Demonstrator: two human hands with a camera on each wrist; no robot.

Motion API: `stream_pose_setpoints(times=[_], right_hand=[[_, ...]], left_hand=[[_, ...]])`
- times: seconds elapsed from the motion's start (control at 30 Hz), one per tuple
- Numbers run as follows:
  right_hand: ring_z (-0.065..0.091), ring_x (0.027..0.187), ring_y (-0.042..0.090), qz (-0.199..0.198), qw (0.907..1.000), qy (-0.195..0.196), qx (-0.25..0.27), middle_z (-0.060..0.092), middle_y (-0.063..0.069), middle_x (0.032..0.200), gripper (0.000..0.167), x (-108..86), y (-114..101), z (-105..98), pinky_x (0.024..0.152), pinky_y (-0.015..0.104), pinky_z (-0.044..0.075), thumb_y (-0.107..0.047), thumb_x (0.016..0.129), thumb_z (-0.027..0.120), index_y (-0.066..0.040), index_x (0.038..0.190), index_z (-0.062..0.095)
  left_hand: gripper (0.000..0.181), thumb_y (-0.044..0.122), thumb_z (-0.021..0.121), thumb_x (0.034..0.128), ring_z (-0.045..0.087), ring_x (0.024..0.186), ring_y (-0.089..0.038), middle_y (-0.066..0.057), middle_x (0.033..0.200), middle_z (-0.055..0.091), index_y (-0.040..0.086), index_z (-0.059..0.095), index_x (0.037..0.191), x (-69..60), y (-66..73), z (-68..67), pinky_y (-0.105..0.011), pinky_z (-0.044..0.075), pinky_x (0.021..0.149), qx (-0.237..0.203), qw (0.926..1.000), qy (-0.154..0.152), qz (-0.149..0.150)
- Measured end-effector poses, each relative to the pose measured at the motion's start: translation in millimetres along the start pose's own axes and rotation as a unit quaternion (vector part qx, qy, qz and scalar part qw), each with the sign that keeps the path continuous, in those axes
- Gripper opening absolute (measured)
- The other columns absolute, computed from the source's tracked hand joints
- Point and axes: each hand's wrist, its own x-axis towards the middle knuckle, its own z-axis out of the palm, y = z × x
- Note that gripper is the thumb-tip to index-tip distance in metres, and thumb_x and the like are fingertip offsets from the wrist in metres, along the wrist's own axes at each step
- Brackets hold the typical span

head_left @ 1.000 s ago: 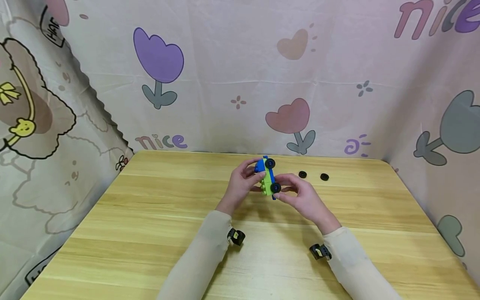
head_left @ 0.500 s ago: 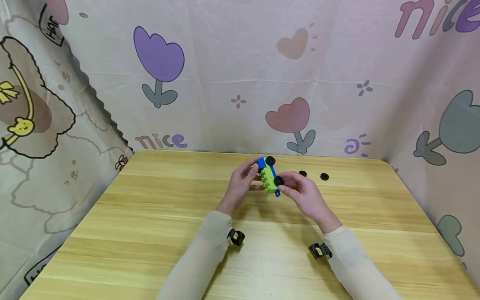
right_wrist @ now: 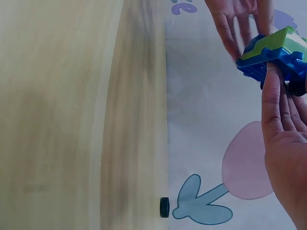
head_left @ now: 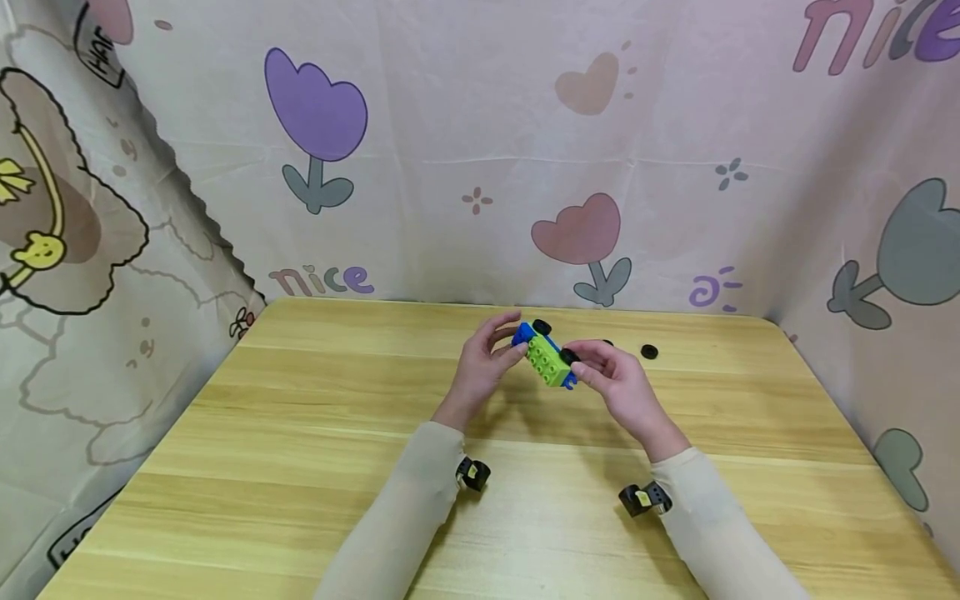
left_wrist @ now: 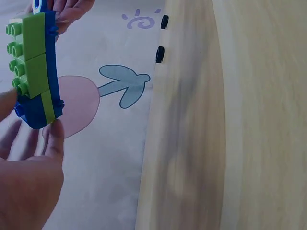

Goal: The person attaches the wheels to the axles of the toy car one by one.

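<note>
A toy car point(head_left: 547, 360) of lime-green studded bricks on a blue base is held above the table between both hands. My left hand point(head_left: 483, 367) grips its blue front end between thumb and fingers. My right hand point(head_left: 621, 385) pinches the rear end beside a black wheel point(head_left: 570, 356). Another black wheel point(head_left: 542, 327) is on the same side towards the front. In the left wrist view, the side of the blue base point(left_wrist: 52, 62) facing the camera shows bare pegs. From the right wrist, my fingers point(right_wrist: 272, 98) lie against the blue underside.
On the wooden table point(head_left: 300, 467), a loose black wheel point(head_left: 649, 352) lies at the back right. A second loose wheel point(head_left: 608, 342) is mostly hidden behind my right hand. A printed curtain point(head_left: 450, 108) hangs along the table's back edge.
The car has turned, so its studs face the head camera more and its rear has swung to the right. My right hand has shifted slightly right with it; the left hand keeps its hold.
</note>
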Motion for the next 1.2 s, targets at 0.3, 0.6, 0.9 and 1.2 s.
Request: stream_pose_setpoints(times=[0.3,0.6,0.9,1.2], right_hand=[[0.064,0.096,0.014,0.002,0.9990,-0.002,0.044,0.062,0.024,0.116,0.032,1.6,4.0,-2.8,0.083,0.026,0.053,-0.009,0.101,0.056,0.011,0.126,0.055],[0.065,0.093,0.014,0.013,0.9913,-0.011,0.130,0.066,0.007,0.106,0.035,1.1,8.2,-2.6,0.082,0.027,0.054,-0.006,0.102,0.052,0.018,0.127,0.048],[0.063,0.094,0.015,0.025,0.9927,0.004,0.118,0.063,0.014,0.117,0.038,2.5,6.9,-1.9,0.082,0.031,0.054,-0.013,0.102,0.055,0.013,0.129,0.052],[0.064,0.097,0.018,0.019,0.9914,0.024,0.127,0.060,0.014,0.115,0.037,3.1,6.6,-2.9,0.086,0.034,0.054,-0.012,0.103,0.051,0.015,0.129,0.049]], left_hand=[[0.054,-0.019,0.066,0.0798,0.042,0.131,-0.024,-0.016,0.140,0.047,-0.005,0.056,0.131,4.6,-16.9,-3.9,-0.042,0.031,0.111,0.010,0.9935,-0.074,0.086],[0.039,-0.017,0.068,0.0800,0.045,0.122,-0.025,-0.015,0.128,0.056,-0.007,0.064,0.118,-2.5,4.6,0.6,-0.044,0.036,0.107,0.097,0.9873,-0.094,0.084],[0.033,-0.015,0.071,0.0802,0.045,0.119,-0.029,-0.020,0.122,0.058,-0.008,0.066,0.112,-6.2,16.7,1.4,-0.046,0.039,0.104,0.138,0.9854,-0.087,0.050],[0.033,-0.004,0.076,0.0821,0.052,0.110,-0.029,-0.012,0.117,0.059,-0.003,0.066,0.113,-6.0,16.0,1.3,-0.045,0.044,0.099,0.138,0.9853,-0.096,-0.030]])
